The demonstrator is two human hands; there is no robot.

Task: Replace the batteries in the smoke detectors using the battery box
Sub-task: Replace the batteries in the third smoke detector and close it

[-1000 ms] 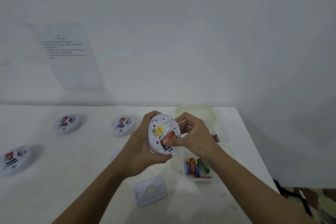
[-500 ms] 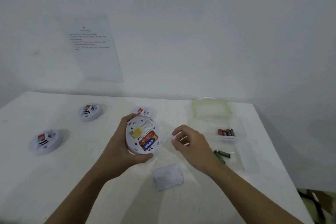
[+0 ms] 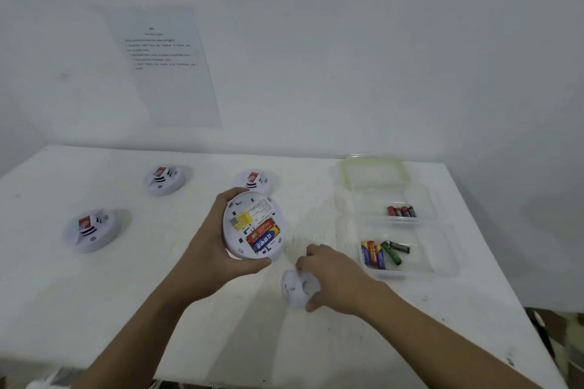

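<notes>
My left hand (image 3: 218,249) curls around the rim of a round white plastic smoke detector (image 3: 235,237), holding it above the white table (image 3: 94,294) with its back tilted toward me. My right hand (image 3: 338,278) reaches down just beside it, fingers and thumb pinching a small white plastic cover (image 3: 295,289) lying on the table.

To the right sits an open clear plastic battery box (image 3: 422,249), with loose batteries in two compartments. Another white detector (image 3: 254,178) rests just behind the held one. A second detector (image 3: 164,180) and a third detector (image 3: 91,229) lie farther left.

The held detector's open compartment shows a red battery (image 3: 262,228) and a blue battery (image 3: 264,243) side by side, near a yellow label (image 3: 243,218).
</notes>
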